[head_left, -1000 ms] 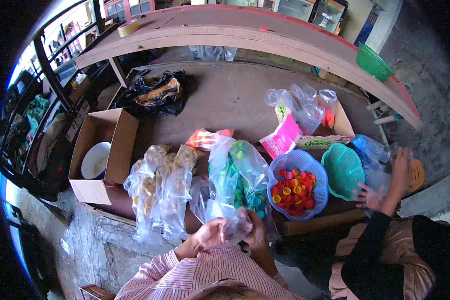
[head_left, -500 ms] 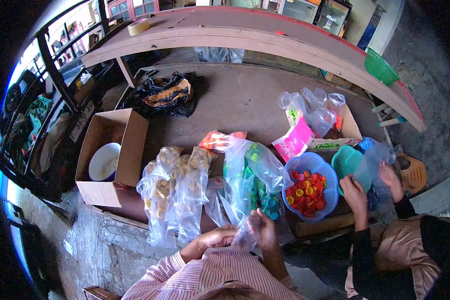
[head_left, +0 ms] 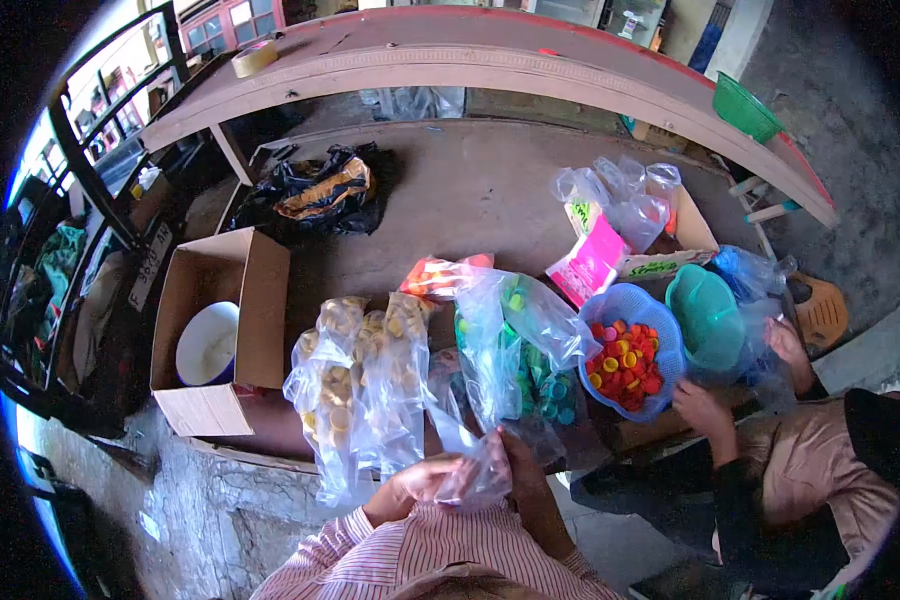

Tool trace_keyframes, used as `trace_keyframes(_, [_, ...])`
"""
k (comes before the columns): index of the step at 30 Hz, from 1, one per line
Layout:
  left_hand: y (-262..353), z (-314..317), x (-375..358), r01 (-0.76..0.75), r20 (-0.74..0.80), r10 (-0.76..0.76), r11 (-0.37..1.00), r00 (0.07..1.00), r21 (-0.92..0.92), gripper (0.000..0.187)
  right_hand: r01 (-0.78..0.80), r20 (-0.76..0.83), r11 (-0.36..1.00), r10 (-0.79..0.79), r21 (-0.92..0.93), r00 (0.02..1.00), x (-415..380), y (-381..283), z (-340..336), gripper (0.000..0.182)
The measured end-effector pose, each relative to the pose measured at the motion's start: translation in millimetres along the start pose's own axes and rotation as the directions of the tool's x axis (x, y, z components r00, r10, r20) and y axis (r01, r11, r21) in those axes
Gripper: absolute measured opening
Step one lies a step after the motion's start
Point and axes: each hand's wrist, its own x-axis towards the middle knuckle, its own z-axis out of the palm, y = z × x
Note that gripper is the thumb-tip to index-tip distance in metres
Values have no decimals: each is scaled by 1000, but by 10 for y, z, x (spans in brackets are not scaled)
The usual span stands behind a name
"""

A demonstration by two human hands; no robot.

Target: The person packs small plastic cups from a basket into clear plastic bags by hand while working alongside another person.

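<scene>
Near my chest, a clear plastic bag (head_left: 482,472) is gripped between both hands. My left hand (head_left: 428,480) is closed on its left side, and my right hand (head_left: 518,462) pinches its right side. Just beyond lie clear bags of green caps (head_left: 528,375), partly covered by loose film. Left of them are bags of tan caps (head_left: 338,385), and behind is a bag of orange caps (head_left: 440,278). To the right stands a blue plastic basket (head_left: 667,322) with red and yellow caps (head_left: 625,365) inside.
A co-worker's hands (head_left: 705,408) are at right, beside a teal bowl (head_left: 708,315). A box of plastic bags (head_left: 670,262) stands behind. At left sits a cardboard box (head_left: 262,310) holding a white bowl (head_left: 208,345); a black plastic bag (head_left: 355,200) lies farther back.
The view has shifted slightly. My hands still hold the clear bag, now drawn a little left. The co-worker's nearer hand has dropped from the teal bowl toward the blue basket's edge.
</scene>
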Motion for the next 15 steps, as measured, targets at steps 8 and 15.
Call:
trace_keyframes(8, [334, 492, 27, -259, 18, 359, 636, 933, 727, 70, 79, 30, 992, -76, -97, 997, -336, -226, 513, 22])
trace_keyframes(15, [378, 844, 83, -178, 195, 441, -81, 876, 981, 70, 219, -145, 931, -269, -292, 952, -367, -299, 576, 22])
